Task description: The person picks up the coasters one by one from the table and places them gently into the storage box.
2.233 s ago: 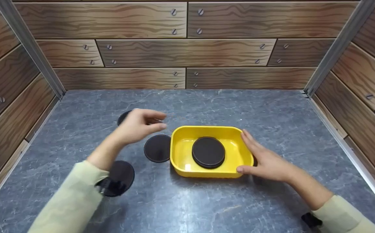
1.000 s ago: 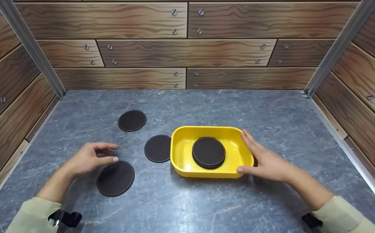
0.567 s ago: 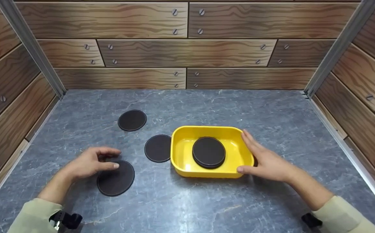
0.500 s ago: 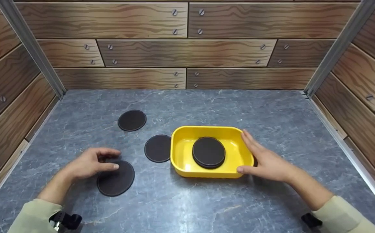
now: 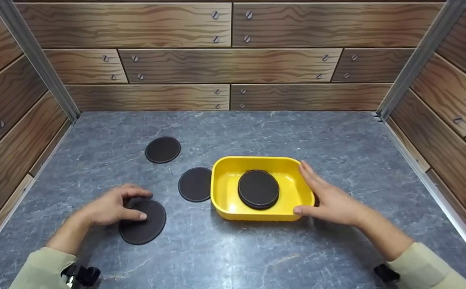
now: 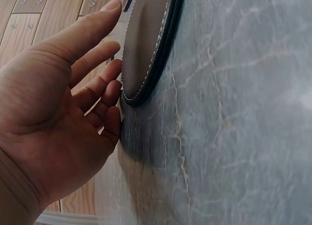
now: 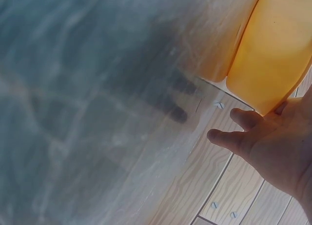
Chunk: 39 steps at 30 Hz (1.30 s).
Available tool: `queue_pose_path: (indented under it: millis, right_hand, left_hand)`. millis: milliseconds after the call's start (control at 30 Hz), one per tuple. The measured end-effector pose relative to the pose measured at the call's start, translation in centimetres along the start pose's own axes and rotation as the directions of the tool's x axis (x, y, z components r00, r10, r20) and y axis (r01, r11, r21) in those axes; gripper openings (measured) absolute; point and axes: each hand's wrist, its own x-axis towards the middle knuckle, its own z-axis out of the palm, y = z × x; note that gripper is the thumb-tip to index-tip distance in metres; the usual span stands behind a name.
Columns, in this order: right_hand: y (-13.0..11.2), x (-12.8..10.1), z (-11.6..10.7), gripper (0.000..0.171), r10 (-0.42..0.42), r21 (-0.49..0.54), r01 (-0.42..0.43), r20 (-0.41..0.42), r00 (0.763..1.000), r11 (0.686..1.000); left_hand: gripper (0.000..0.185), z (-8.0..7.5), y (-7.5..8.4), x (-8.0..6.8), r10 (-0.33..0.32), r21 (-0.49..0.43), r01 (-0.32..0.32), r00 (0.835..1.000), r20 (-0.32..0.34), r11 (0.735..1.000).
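In the head view, my left hand [image 5: 110, 206] is at the left edge of the nearest round black coaster [image 5: 148, 226], its thumb overlapping the top. The left wrist view shows the loosely bent fingers [image 6: 100, 83] right at the rim of this stitched coaster [image 6: 146, 44]. On the right, my right hand [image 5: 333, 200] rests against the end of a yellow plastic box [image 5: 225, 214], thumb at the front corner and fingers along the far one. Inside the box lies a small stack of black coasters [image 5: 258, 188]. From the right wrist, straight fingers [image 7: 226, 139] show beside the box's wall [image 7: 268, 54].
Another coaster [image 5: 195, 184] lies against the box's left side, and one more coaster [image 5: 163, 149] is farther back. The grey marbled table [image 5: 233, 257] is bounded by wood-patterned walls [image 5: 176, 66] at the back and both sides.
My left hand has come back toward the near left from beside the far coaster, and its thumb has lowered over the nearest one. My right hand and the box have stayed put.
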Motion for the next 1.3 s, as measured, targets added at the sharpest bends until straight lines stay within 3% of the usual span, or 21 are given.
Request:
queue_pose_path:
  millis: [233, 533, 967, 1300]
  right_hand:
    - [-0.14, -0.06, -0.13, 0.113, -0.009, 0.005, 0.009, -0.002, 1.000, 1.000]
    - [-0.25, 0.01, -0.14, 0.112, -0.003, -0.001, 0.003, -0.001, 1.000, 1.000]
    - [-0.17, -0.04, -0.07, 0.113, -0.008, 0.002, 0.008, 0.002, 1.000, 1.000]
    - [-0.27, -0.09, -0.10, 0.113, -0.002, 0.014, 0.002, 0.004, 1.000, 1.000]
  left_hand:
    - [0.067, -0.07, -0.06, 0.15, 0.012, 0.034, -0.013, 0.998, 0.055, 0.999]
    - [0.075, -0.09, 0.06, -0.04, -0.014, 0.064, 0.010, 0.997, 0.070, 0.998]
    - [0.065, -0.03, 0.03, 0.01, -0.006, 0.091, -0.001, 0.997, 0.071, 0.996]
    - [0.061, -0.12, -0.02, 0.13, 0.039, 0.085, -0.047, 0.995, 0.091, 0.995]
